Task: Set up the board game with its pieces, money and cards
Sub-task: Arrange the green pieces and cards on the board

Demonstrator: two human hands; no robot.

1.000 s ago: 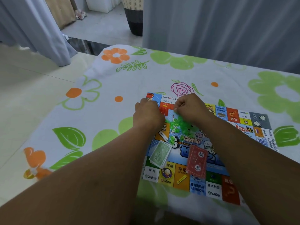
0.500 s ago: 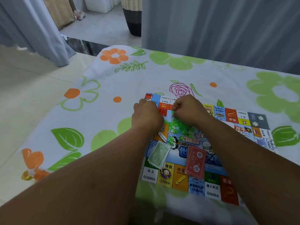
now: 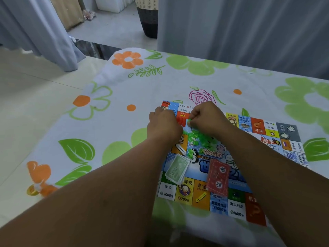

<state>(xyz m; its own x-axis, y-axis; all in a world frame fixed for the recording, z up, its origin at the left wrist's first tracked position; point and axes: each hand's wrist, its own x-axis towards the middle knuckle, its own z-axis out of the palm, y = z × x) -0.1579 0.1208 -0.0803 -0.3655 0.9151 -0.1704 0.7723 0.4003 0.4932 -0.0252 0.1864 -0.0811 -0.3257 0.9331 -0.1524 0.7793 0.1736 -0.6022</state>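
Right grip: my right hand (image 3: 208, 120) is curled tight, its fingertips pinching a small green piece (image 3: 189, 122) just above the board's far-left part.
Left grip: my left hand (image 3: 164, 126) sits knuckles-up right beside it. Whether it holds anything I cannot tell, because the curled fingers hide it.
Pile: loose green pieces (image 3: 201, 139) lie heaped on the board's centre, just under both hands.
Stacks: a green note stack (image 3: 177, 169) lies slanted on the board's near-left part. A red stack (image 3: 218, 177) lies at the board's near middle, apart from the green one.
Board: the board (image 3: 258, 126) lies flat on the flowered cloth (image 3: 124, 86).
Risk, pieces: they look tiny and light to me — a wrist dragged low could scatter the pile, and a slack pinch would drop the held piece back into the heap.
Risk, board: I judge it thin sheet on soft cloth — a leaning forearm could slide it and take both stacks along.
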